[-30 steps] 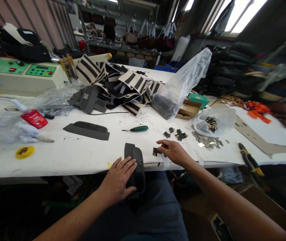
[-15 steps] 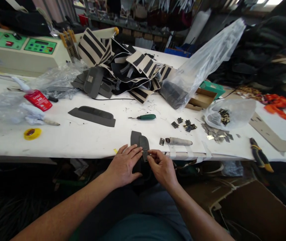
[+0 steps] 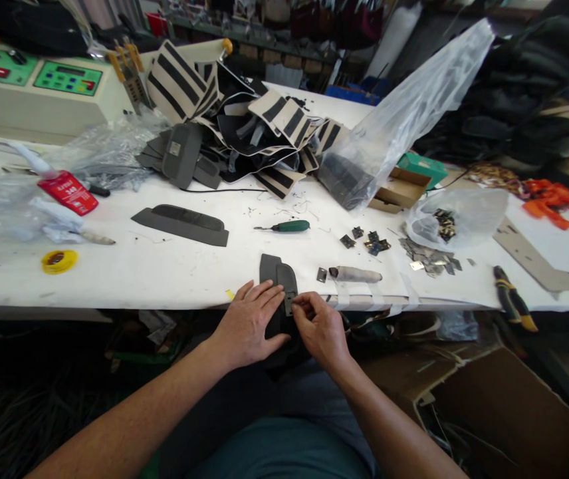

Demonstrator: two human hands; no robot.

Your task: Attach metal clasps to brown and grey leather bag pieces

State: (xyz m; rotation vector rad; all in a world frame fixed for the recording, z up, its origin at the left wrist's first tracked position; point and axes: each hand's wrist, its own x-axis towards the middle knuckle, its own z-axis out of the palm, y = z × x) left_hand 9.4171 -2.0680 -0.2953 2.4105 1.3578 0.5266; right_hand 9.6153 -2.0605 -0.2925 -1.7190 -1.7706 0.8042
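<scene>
A dark grey leather piece (image 3: 275,273) hangs over the near edge of the white table (image 3: 165,273). My left hand (image 3: 249,326) lies flat on it with the fingers spread. My right hand (image 3: 317,327) is beside it, its fingertips pinched on a small metal fitting (image 3: 288,304) held against the piece's right edge. Another small metal fitting (image 3: 321,274) lies on the table just right of the piece, next to a grey cylindrical tool (image 3: 357,274).
A green-handled awl (image 3: 287,227), several loose metal fittings (image 3: 371,243), a plastic bag of fittings (image 3: 451,223), pliers (image 3: 511,306), a long grey leather piece (image 3: 182,225), a heap of striped pieces (image 3: 254,133), a yellow tape roll (image 3: 58,261), a red glue bottle (image 3: 65,191) and a control box (image 3: 40,93) are on the table.
My right hand came back from the table's fittings to the grey piece with a small fitting pinched in it. My left hand stayed on the piece. The view tilted down.
</scene>
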